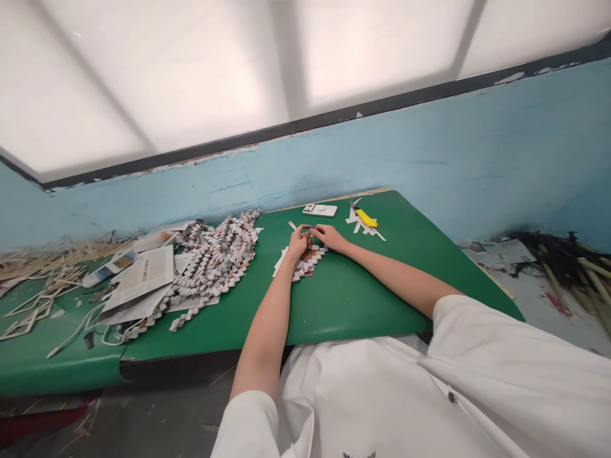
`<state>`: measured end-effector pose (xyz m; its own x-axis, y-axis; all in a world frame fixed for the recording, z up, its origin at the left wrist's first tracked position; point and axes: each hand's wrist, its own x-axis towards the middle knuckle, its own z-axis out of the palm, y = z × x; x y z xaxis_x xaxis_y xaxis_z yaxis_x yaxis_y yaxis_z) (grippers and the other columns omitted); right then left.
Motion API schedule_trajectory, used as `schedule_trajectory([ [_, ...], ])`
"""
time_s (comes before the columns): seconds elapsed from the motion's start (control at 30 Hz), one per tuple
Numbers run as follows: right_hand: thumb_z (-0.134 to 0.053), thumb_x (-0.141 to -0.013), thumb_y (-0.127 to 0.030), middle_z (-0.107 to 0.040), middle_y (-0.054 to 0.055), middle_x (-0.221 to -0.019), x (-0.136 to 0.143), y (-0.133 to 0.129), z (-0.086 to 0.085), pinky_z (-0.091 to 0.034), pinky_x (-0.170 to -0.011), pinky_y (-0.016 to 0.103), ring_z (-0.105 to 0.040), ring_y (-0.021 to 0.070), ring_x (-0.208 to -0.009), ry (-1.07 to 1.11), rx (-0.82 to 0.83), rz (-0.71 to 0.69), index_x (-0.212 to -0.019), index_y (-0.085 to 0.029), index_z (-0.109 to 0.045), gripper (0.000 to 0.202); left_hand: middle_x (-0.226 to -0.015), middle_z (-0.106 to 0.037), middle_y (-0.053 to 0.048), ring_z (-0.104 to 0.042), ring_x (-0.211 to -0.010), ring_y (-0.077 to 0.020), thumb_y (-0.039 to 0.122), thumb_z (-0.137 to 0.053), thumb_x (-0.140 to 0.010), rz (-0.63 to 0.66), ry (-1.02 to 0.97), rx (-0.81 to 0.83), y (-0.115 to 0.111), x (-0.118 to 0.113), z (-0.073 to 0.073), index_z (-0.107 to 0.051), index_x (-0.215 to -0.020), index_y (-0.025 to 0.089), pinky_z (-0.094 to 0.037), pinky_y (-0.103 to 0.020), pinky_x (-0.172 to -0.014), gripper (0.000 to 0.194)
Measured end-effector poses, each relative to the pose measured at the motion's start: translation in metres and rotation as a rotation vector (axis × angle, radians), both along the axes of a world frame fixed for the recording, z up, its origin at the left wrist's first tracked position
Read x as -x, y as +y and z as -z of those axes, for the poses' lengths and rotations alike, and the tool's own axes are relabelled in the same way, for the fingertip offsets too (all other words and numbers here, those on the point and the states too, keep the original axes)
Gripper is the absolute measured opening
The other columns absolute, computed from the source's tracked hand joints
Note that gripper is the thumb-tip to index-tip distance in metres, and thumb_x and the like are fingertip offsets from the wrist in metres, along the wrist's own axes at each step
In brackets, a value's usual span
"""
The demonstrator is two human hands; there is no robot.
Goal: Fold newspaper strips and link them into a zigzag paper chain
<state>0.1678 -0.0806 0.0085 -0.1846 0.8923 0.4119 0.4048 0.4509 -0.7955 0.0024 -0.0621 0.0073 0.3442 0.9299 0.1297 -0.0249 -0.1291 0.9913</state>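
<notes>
Both hands meet over the green table, fingertips close together. My left hand (299,243) is closed, and a narrow paper strip (292,225) sticks out past its far side. Fingers of my right hand (330,236) are bent into a pinch against the left fingertips; what lies between them is too small to make out. Under and beside the hands is a small woven piece of folded paper (311,262), whitish with brown parts and a stepped edge. The left hand and wrist cover part of it.
Left of the hands lies a large heap of woven folded-paper pieces (219,254), with a printed paper stack (147,273) and a white cable (76,331). A phone (319,210) rests near the back edge. A yellow utility knife (366,218) lies on paper strips (380,235). Blue wall (405,146) stands behind.
</notes>
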Motion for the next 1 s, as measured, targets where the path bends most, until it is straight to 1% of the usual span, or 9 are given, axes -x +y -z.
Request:
schedule_trajectory([
  [0.13, -0.049, -0.097, -0.059, -0.063, 0.002, -0.069, 0.001, -0.004, -0.002, -0.034, -0.062, 0.028, -0.051, 0.0167, -0.064, -0.071, 0.000, -0.118, -0.076, -0.018, -0.065, 0.049, -0.048, -0.047, 0.006, -0.044, -0.040, -0.0105, 0.031, -0.067, -0.087, 0.017, 0.031, -0.060, 0.000, 0.001, 0.001, -0.061, -0.109, 0.018, -0.035, -0.022, -0.047, 0.026],
  [0.23, -0.048, -0.098, -0.056, -0.069, 0.004, -0.072, 0.001, -0.006, -0.003, -0.037, -0.064, 0.028, -0.055, 0.0174, -0.066, -0.075, -0.029, -0.133, -0.078, -0.017, -0.070, 0.049, -0.049, -0.047, 0.006, -0.043, -0.040, -0.0104, 0.029, -0.066, -0.086, 0.018, 0.034, -0.044, 0.000, 0.001, 0.002, -0.061, -0.110, 0.018, -0.035, -0.022, -0.047, 0.026],
  [0.33, -0.050, -0.097, -0.054, -0.070, 0.003, -0.070, -0.001, -0.003, -0.002, -0.038, -0.065, 0.028, -0.056, 0.0171, -0.064, -0.040, -0.035, -0.140, -0.074, -0.017, -0.071, 0.048, -0.049, -0.047, 0.006, -0.044, -0.039, -0.0111, 0.032, -0.065, -0.088, 0.001, 0.034, -0.005, 0.000, -0.002, 0.001, -0.060, -0.111, 0.018, -0.036, -0.023, -0.048, 0.027],
  [0.4, -0.053, -0.095, -0.054, -0.066, 0.002, -0.064, -0.003, 0.001, 0.001, -0.038, -0.063, 0.028, -0.054, 0.0166, -0.061, 0.018, -0.029, -0.101, -0.070, -0.017, -0.070, 0.047, -0.049, -0.049, 0.006, -0.044, -0.039, -0.0121, 0.036, -0.062, -0.091, -0.010, 0.030, 0.029, 0.000, -0.004, -0.001, -0.059, -0.112, 0.018, -0.036, -0.024, -0.047, 0.028],
  [0.5, -0.055, -0.091, -0.057, -0.053, -0.001, -0.053, -0.009, 0.009, 0.007, -0.035, -0.056, 0.029, -0.046, 0.0154, -0.053, 0.200, 0.001, 0.078, -0.068, -0.018, -0.064, 0.046, -0.048, -0.050, 0.005, -0.046, -0.040, -0.0136, 0.043, -0.059, -0.093, -0.017, 0.064, 0.025, -0.002, -0.007, -0.005, -0.059, -0.110, 0.018, -0.036, -0.025, -0.048, 0.030],
  [0.6, -0.056, -0.089, -0.058, -0.051, -0.001, -0.056, -0.014, 0.016, 0.012, -0.038, -0.055, 0.029, -0.046, 0.0159, -0.052, 0.399, 0.014, 0.186, -0.077, -0.018, -0.066, 0.043, -0.050, -0.054, 0.002, -0.051, -0.045, -0.0153, 0.048, -0.059, -0.093, -0.022, 0.218, -0.078, -0.008, -0.008, -0.009, -0.062, -0.105, 0.018, -0.037, -0.026, -0.050, 0.033],
  [0.7, -0.058, -0.088, -0.059, -0.055, 0.000, -0.060, -0.017, 0.021, 0.016, -0.043, -0.057, 0.030, -0.050, 0.0164, -0.054, 0.500, 0.041, 0.232, -0.080, -0.019, -0.062, 0.041, -0.059, -0.062, -0.001, -0.053, -0.048, -0.0160, 0.054, -0.060, -0.090, 0.001, 0.444, -0.199, -0.018, -0.008, -0.014, -0.066, -0.104, 0.019, -0.038, -0.027, -0.052, 0.038],
  [0.83, -0.059, -0.089, -0.061, -0.061, 0.001, -0.063, -0.016, 0.024, 0.020, -0.049, -0.057, 0.029, -0.056, 0.0168, -0.055, 0.545, 0.089, 0.236, -0.084, -0.022, -0.054, 0.039, -0.080, -0.071, -0.006, -0.063, -0.070, -0.0210, 0.064, -0.061, -0.086, 0.102, 0.680, -0.417, -0.027, -0.010, -0.023, -0.071, -0.100, 0.020, -0.043, -0.029, -0.063, 0.047],
  [1.0, -0.054, -0.094, -0.060, -0.064, 0.001, -0.063, -0.013, 0.027, 0.022, -0.048, -0.052, 0.027, -0.058, 0.0154, -0.050, 0.622, 0.142, 0.224, -0.088, -0.023, -0.048, 0.038, -0.093, -0.072, -0.008, -0.065, -0.081, -0.0254, 0.067, -0.074, -0.071, 0.181, 0.938, -0.540, -0.030, -0.016, -0.028, -0.068, -0.098, 0.020, -0.045, -0.030, -0.067, 0.054],
])
